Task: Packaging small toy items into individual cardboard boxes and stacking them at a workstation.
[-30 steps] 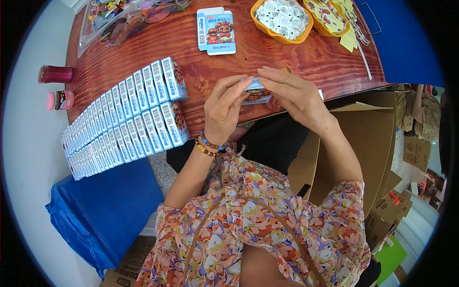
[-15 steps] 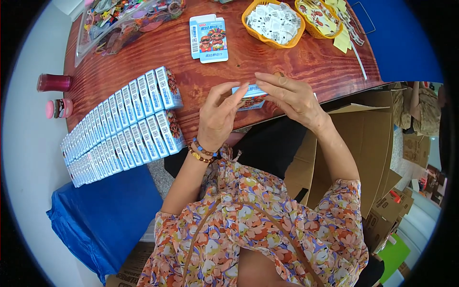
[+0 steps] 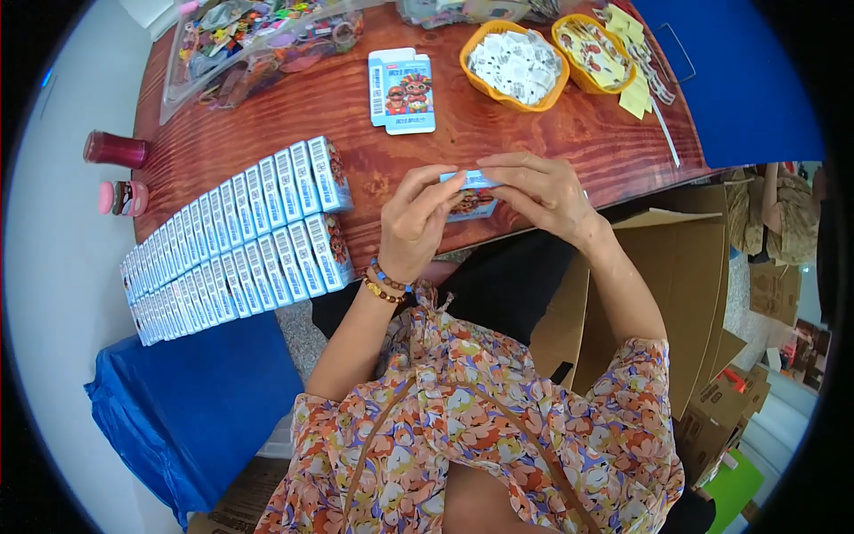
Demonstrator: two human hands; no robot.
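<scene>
A small light blue carton [image 3: 473,208] with a colourful cartoon print is between my hands at the near edge of the table. My left hand [image 3: 415,221] grips its left end, thumb and forefinger closed at the top flap. On the other end my right hand [image 3: 546,196] pinches the same top edge, fingers bent over it. The fingers cover much of the carton, and what it contains is hidden. Beyond my hands lies a flattened light blue carton [image 3: 403,92] with the same print. Two rows of standing filled-out cartons [image 3: 283,185] run along the left.
At the back are a yellow basket [image 3: 471,78] of white packets and a smaller yellow basket [image 3: 628,77] of printed pieces. A clear bin [image 3: 178,84] of trinkets stands back left, near a red jar [image 3: 116,149] and a pink jar [image 3: 124,198]. An open cardboard box [image 3: 669,276] is at my right.
My fingers have drawn lower and closer around the carton's top edge; the right fingers are more bent. The whole scene has shifted slightly in view.
</scene>
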